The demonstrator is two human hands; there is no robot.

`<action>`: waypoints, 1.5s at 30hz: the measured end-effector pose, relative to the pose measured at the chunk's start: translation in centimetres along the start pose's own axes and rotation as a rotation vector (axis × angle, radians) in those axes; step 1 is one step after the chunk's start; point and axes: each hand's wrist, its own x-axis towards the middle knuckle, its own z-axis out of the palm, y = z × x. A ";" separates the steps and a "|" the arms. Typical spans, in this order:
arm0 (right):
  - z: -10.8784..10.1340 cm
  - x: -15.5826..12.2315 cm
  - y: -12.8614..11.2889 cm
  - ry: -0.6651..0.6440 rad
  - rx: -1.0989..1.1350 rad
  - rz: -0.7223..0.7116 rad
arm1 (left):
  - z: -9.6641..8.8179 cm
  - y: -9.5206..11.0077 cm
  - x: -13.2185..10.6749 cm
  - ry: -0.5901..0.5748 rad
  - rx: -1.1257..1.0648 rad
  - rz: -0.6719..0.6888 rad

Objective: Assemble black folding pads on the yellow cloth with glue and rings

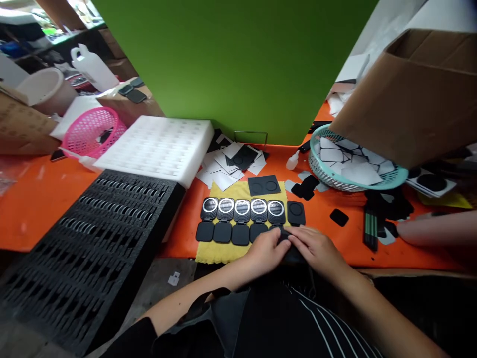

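My left hand and my right hand meet at the front edge of the table. Their fingers are closed around a black square pad, mostly hidden under them. Beside them, on a yellow cloth, several hinged black folding pads lie opened flat in a row. Each upper panel carries a silver ring; the lower panels are plain black. To the right of the row sits a single black pad with a faint circle. A dark sheet with two circles rests above the row.
At left stand a slotted black foam tray and a white foam block. A teal basket of white-backed pieces is at right, under a cardboard box. Another person's arm reaches in from the right. A green panel stands behind.
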 end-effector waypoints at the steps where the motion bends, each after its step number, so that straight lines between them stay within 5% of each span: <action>1: -0.3 0.1 -0.1 -0.071 0.070 0.004 | -0.4 0.2 -0.7 -0.016 0.119 0.010; 6: -1.4 -0.1 -0.5 -0.295 0.415 0.146 | -2.1 1.4 -3.2 -0.155 0.389 0.159; 14: -3.0 0.4 2.3 0.261 0.844 0.633 | -4.6 0.9 -3.2 -0.195 0.259 -0.010; 16: -4.3 0.5 2.6 0.366 0.914 0.618 | -4.7 0.7 -3.1 -0.220 0.300 -0.001; 20: -6.0 0.6 2.8 0.292 0.827 0.517 | -3.8 0.2 -2.6 -0.229 0.471 0.170; 25: -4.1 1.4 2.2 0.148 0.169 0.413 | -1.4 -1.0 -1.3 -0.111 0.686 0.323; 30: -2.2 2.5 1.5 0.078 -0.072 0.304 | 0.2 -2.4 -0.8 -0.044 0.811 0.353; 41: -0.6 4.0 1.8 0.127 0.163 0.186 | 0.6 -3.0 -0.5 -0.069 0.934 0.317; 45: 1.0 4.8 3.2 0.140 0.386 0.281 | 0.7 -3.0 -0.5 -0.061 0.940 0.330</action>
